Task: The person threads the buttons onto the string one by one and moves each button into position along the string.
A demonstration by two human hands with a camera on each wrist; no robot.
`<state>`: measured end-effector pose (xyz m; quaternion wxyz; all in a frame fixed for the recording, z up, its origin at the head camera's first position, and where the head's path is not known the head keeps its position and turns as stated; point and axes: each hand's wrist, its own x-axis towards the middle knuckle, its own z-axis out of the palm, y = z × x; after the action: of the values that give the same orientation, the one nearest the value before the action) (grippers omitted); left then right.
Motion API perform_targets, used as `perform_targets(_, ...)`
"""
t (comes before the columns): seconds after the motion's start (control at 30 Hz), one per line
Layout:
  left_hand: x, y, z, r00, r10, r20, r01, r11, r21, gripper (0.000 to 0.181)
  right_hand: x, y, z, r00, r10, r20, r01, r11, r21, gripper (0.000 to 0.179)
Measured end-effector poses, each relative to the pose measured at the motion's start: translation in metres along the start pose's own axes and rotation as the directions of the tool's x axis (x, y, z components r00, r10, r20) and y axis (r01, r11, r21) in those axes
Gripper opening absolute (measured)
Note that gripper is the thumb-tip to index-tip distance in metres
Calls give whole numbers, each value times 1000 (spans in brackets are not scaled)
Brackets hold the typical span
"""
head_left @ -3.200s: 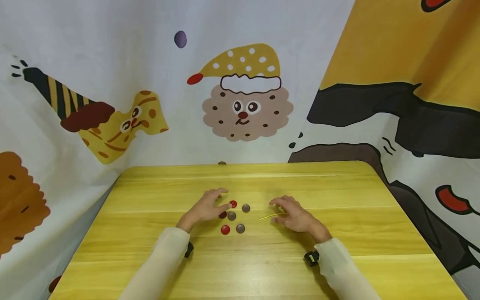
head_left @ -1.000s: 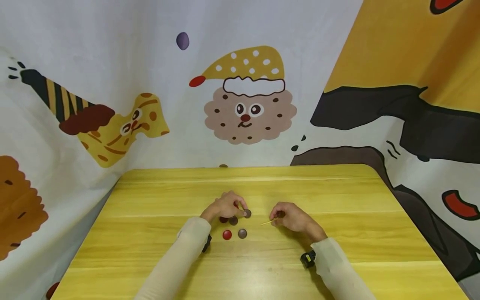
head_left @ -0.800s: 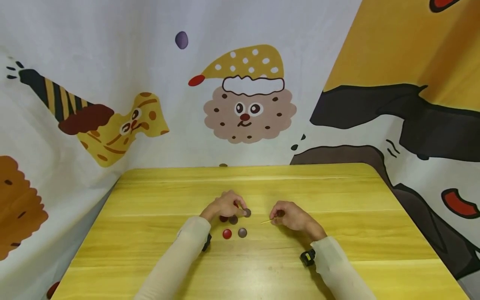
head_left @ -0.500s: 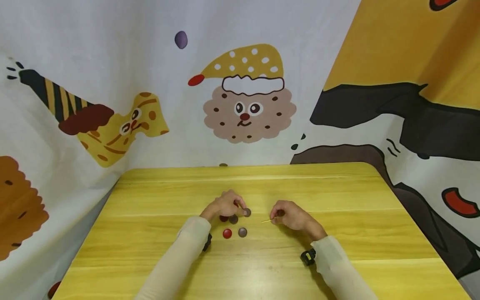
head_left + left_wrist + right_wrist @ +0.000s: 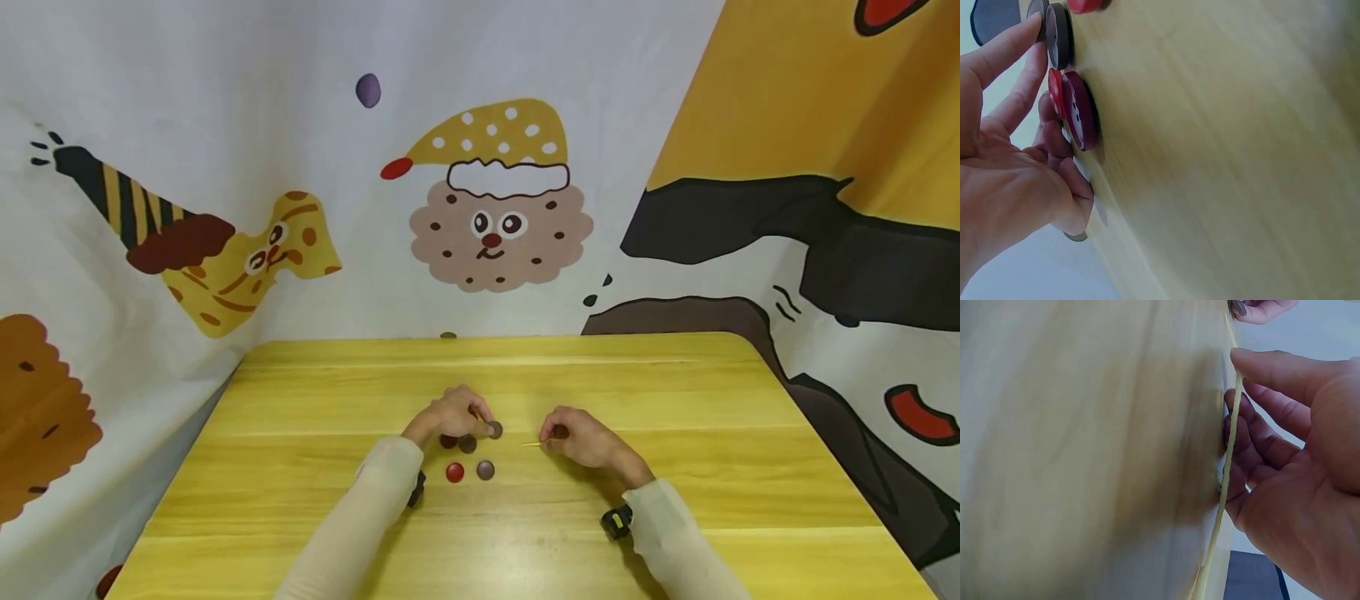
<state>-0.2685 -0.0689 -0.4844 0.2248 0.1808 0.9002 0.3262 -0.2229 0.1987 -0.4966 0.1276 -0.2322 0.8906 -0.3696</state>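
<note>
My left hand (image 5: 452, 411) reaches over a cluster of round buttons and pinches a brown button (image 5: 495, 429) at its right side. Under and beside that hand are a maroon button (image 5: 1079, 111) with holes, a smaller red button (image 5: 1055, 92) and another brown button (image 5: 1059, 36). The small red one is hidden by the hand in the head view. To the right, my right hand (image 5: 585, 435) pinches a thin yellow cord (image 5: 1230, 444) between thumb and forefinger. The cord's short end (image 5: 531, 444) points left toward the buttons; its long part trails past the palm.
Nearer me on the wooden table (image 5: 300, 517) lie a red button (image 5: 455, 472) and a brown button (image 5: 486, 471). A patterned cloth (image 5: 322, 125) hangs behind the table's far edge. Each wrist wears a small black camera (image 5: 617, 522).
Since the oldest frame, my left hand has moved right and taken hold of the brown button. My right fingers have drawn in on the cord. Over the last second, the cord's tip has levelled slightly.
</note>
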Motion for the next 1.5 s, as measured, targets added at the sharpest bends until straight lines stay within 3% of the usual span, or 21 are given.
perform_targets(0.63, -7, 3, 2, 997, -48, -53, 43, 995, -90, 10, -2, -1, -2, 997, 7, -81, 4, 991, 136, 17)
perform_targets(0.83, -8, 3, 3, 994, -54, -96, 38, 986, -160, 11, -4, -4, -1, 995, 4, -96, 5, 995, 95, 14)
perform_targets(1.2, -14, 14, 1, 977, -39, -210, -10, 974, -227, 14, -9, -20, -4, 977, 35, -210, -27, 999, 45, 13)
perform_targets(1.5, -25, 19, 1, 958, -59, -280, -24, 959, -282, 15, -8, -29, -6, 969, 58, -242, -44, 997, 63, 10)
